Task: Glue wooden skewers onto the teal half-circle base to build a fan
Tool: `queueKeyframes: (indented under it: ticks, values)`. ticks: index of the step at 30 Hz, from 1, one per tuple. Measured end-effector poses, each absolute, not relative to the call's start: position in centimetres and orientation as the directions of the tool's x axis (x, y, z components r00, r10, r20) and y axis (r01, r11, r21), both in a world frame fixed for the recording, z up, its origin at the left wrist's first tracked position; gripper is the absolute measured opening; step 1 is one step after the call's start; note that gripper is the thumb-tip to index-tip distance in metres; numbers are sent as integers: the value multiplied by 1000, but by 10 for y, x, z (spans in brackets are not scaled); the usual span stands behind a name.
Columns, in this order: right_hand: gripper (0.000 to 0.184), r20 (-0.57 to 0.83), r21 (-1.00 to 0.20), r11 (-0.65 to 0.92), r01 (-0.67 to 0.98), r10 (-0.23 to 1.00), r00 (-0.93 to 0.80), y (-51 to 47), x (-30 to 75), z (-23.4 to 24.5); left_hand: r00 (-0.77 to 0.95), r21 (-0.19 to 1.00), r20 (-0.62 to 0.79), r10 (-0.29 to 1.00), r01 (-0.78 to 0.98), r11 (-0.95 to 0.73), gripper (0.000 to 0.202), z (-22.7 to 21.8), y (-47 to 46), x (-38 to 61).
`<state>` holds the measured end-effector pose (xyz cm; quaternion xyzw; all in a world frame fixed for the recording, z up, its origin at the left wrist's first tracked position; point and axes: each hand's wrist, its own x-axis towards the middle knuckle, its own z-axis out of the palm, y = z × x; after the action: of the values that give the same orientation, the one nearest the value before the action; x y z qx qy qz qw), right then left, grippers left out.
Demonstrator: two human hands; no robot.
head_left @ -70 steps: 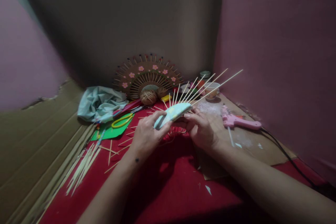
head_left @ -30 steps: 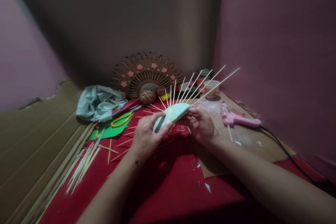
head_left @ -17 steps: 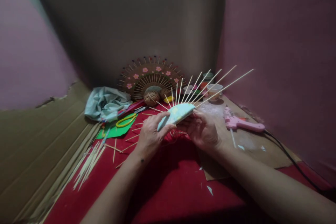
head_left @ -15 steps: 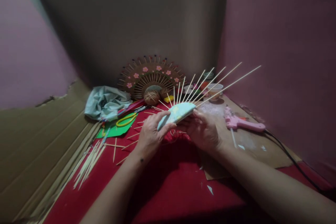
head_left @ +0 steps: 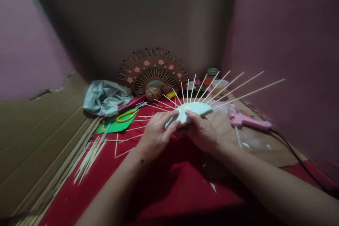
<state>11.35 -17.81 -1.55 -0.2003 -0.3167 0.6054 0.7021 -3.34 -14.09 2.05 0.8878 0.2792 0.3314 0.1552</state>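
Between both hands is a half-round piece covered in pale blue patterned cloth or paper (head_left: 199, 108), with thin wooden sticks (head_left: 208, 88) fanning out from its curved edge. My left hand (head_left: 159, 129) grips its left end, thumb in front and fingers along the top. On the near face rests the thumb of my right hand (head_left: 202, 131), whose other fingers are hidden behind or beneath the piece. More loose sticks (head_left: 135, 128) lie on the red cloth beyond my left wrist.
A finished-looking stick fan with pink flowers (head_left: 153, 64) leans at the back, behind a twine ball (head_left: 153, 92). Yellow-handled scissors (head_left: 127, 116) lie on green sheet (head_left: 114, 127). At right, a pink glue gun (head_left: 247, 120) with a cord rests on cardboard (head_left: 278, 153). A stick bundle (head_left: 88, 159) lies left.
The stick-edged piece has turned to face me more and shifted slightly right. My right thumb has come up onto its front face. My left hand keeps its hold.
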Motion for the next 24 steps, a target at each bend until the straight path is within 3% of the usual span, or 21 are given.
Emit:
queueKeyframes:
  ticks: [4, 9, 13, 16, 19, 22, 24]
  values:
    - [21, 162, -652, 183, -736, 982, 101, -180, 117, -9, 454, 676, 509, 731, 314, -666, 30, 32, -137, -41]
    - [20, 121, -656, 194, -729, 981, 151, -181, 118, -6, 44, 672, 687, 726, 342, -657, 16, 41, -132, -51]
    - [22, 109, -661, 191, -726, 981, 158, -179, 120, -7, 63, 664, 693, 718, 333, -670, 11, 39, -141, -53]
    - [19, 120, -660, 200, -724, 980, 160, -177, 121, -8, 236, 490, 768, 595, 381, -784, 8, 32, -152, -49]
    - [18, 120, -649, 205, -733, 978, 168, -176, 120, -8, 459, 137, 835, 304, 361, -922, 1, 24, -162, -40]
    - [19, 93, -641, 211, -738, 976, 198, -178, 118, -5, 598, -179, 798, 78, 358, -916, 21, 15, -168, -30]
    - [19, 74, -632, 234, -739, 967, 242, -179, 116, -3, 650, -277, 758, 45, 384, -881, 30, 10, -168, -25]
